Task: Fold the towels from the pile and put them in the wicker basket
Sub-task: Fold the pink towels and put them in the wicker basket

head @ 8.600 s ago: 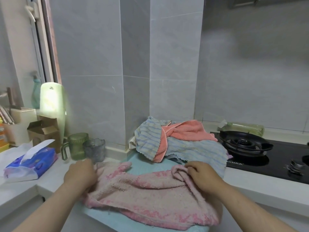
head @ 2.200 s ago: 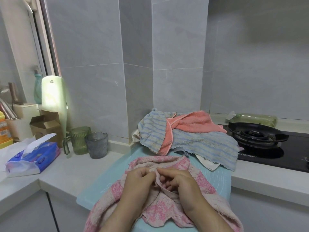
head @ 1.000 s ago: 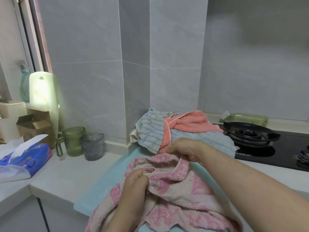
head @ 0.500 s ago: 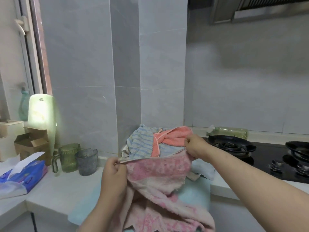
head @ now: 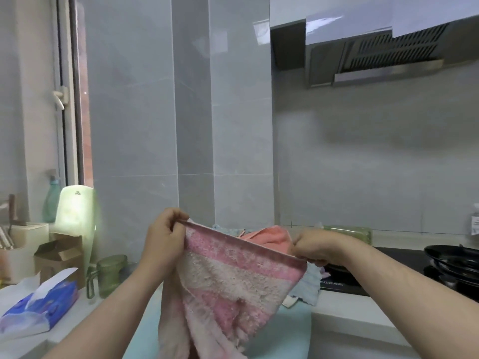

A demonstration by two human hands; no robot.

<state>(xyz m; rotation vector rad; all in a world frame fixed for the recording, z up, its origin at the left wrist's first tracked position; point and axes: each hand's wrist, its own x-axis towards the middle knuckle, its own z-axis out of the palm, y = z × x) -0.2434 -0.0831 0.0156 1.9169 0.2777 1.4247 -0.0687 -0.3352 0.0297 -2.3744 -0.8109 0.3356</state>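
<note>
Tissue pack (head: 39, 310), green mug (head: 111, 275), possibly burner (head: 458, 257)

The pink-and-cream banded terry towel (head: 233, 275) carries broad stripes under a dusty-pink hem. Behind it lie a plain salmon-orange towel (head: 272, 238) and a pale blue towel (head: 309, 282). The soft mat (head: 293, 330) on the white table (head: 344, 309) is light turquoise. The ribbed glass mug (head: 110, 274) is green, the plastic tissue pack (head: 44, 307) blue and white, the cardboard box (head: 57, 257) brown, and the gas stove (head: 456, 260) black.

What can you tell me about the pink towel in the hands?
The pink towel is fluffy terry cloth with pink and pale stripes. It is held up, its top hem stretched tight, slanting down to the right. The left hand and right hand each pinch a top corner. The rest hangs crumpled, out of view below.
</note>
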